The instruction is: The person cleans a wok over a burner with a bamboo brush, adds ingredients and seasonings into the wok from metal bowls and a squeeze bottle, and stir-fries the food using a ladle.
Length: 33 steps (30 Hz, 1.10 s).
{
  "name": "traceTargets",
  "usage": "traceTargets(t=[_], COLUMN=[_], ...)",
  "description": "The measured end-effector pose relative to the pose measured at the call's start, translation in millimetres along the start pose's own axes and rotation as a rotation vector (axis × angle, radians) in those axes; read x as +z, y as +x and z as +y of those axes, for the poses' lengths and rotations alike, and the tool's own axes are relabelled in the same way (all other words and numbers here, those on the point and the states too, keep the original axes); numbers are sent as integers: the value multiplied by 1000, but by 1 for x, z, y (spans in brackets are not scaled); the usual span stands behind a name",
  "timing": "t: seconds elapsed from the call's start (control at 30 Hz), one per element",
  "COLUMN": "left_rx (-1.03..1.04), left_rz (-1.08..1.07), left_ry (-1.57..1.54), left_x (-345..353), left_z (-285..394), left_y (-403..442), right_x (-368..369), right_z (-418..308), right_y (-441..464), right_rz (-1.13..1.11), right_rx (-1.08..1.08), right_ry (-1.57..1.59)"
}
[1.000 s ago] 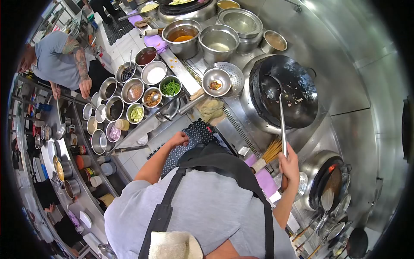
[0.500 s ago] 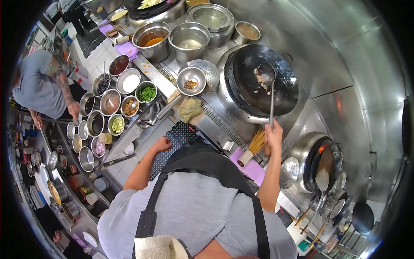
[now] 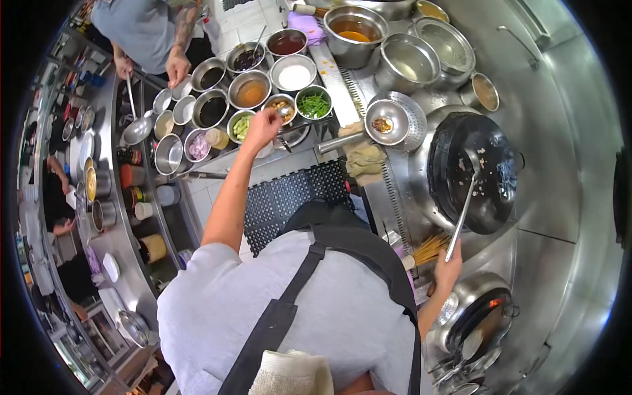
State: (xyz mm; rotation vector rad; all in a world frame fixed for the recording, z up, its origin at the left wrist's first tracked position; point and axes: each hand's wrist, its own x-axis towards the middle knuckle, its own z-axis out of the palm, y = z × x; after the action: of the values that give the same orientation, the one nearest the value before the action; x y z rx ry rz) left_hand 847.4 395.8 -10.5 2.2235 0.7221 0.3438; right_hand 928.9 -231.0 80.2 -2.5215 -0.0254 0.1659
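Ladle, gripped near its handle's end by the right hand just outside the wok, its head within, should be stiff, head-heavy and perhaps greasy, best held there. Left of the wok, well apart, the left hand is at a bowl; its grasp I cannot tell.

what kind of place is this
Probably a restaurant kitchen: there is a large wok with a ladle in it, a cluster of steel bowls, some holding ingredients such as cut greens, and a second person beyond the bowls.
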Motion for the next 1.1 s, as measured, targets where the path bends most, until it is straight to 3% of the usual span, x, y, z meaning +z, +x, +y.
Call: traceTargets(t=[0.03,0.1,0.17,0.3,0.47,0.67,0.9,1.03,1.1], left_rx=[55,-65,-187,-237,55,-104,-571,-643,-609], left_rz=[232,241,243,92,89,31,-167,-155,-152], left_ry=[232,387,541,469,505,205,-480,-738,-725], left_x=[0,-4,-8,8,12,14,7,-2,-9], left_z=[-5,-17,-30,-65,-50,-60,-88,-86,-87], left_y=[6,12,17,30,16,13,0,-11,-14], right_x=[-8,-19,-9,-22,-22,1,35,58,71], right_z=[-7,-19,-33,-80,-122,-162,-192,-205,-214], right_y=[-1,-3,-9,-18,-18,-6,8,16,19], right_rz=[-50,-148,-122,-183,-303,-476,-758,-919,-998], right_rx=[66,208,205,193,135,98,94,79,95], right_ry=[141,422,683,907,956,932,954,923,929])
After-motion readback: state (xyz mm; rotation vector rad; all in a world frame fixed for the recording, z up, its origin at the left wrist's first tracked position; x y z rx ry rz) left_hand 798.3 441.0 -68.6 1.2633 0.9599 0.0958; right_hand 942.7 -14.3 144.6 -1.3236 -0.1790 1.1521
